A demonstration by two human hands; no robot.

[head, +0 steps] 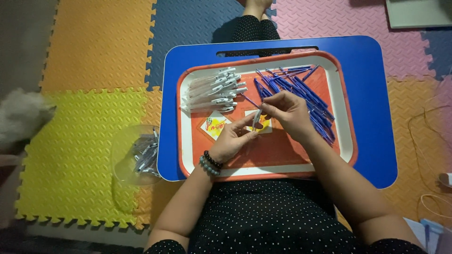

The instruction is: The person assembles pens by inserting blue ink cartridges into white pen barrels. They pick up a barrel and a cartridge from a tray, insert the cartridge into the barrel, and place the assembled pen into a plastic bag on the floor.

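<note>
My left hand and my right hand meet over the middle of an orange tray, both pinching one clear pen barrel held nearly upright. A pile of clear pen barrels with white clips lies in the tray's far left part. A heap of thin blue refills lies in the far right part, just beyond my right hand. A beaded bracelet is on my left wrist.
The tray rests on a blue lap table over my legs. A clear plastic bag with several pens lies on the foam floor mats to the left. White cables lie on the mat at right.
</note>
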